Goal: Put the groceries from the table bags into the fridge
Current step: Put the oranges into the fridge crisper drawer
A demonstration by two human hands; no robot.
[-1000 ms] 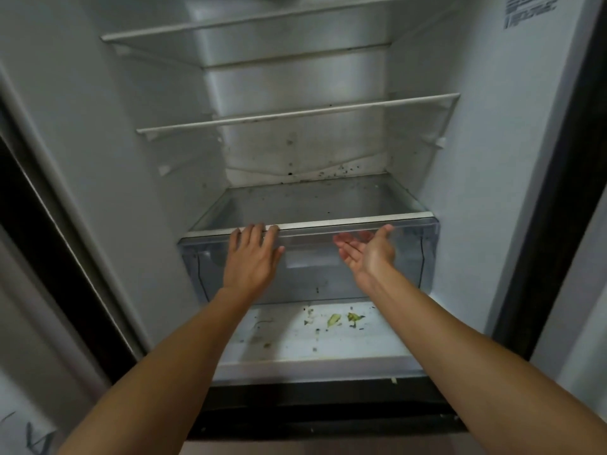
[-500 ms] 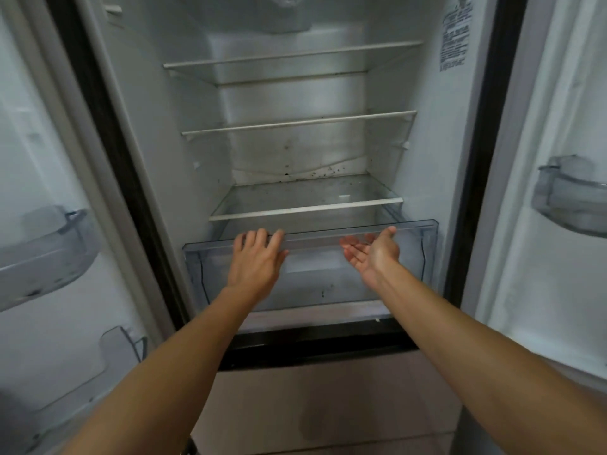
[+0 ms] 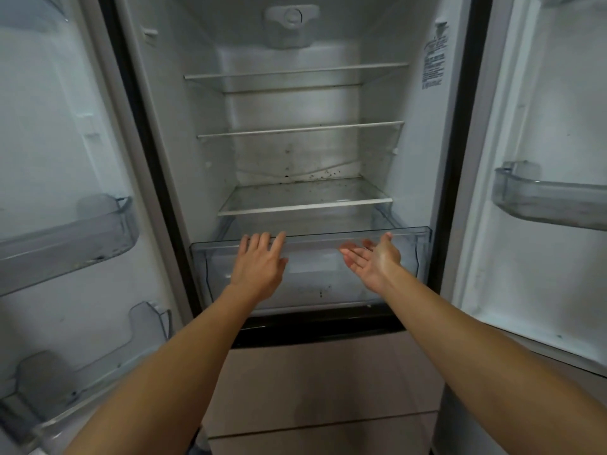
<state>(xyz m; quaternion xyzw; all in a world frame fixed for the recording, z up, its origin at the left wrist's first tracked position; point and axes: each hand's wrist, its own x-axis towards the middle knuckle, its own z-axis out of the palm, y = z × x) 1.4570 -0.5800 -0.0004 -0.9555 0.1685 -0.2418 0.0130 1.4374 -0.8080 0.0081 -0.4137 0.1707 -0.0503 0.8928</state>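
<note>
Head view. Fridge is standing open, both doors swung wide. Left hand is lying palm down, fingers straight and close together, tips resting on the near rim of the clear drawer. Right hand is facing palm up before the drawer's right front, fingers straight, slightly spread, holding nothing; cannot tell whether it is touching the plastic. Drawer front is sitting nearer than the lowest shelf. Dark specks are lying at that shelf's far edge. Door bins are hanging left and right. Nothing is blocking either hand.
</note>
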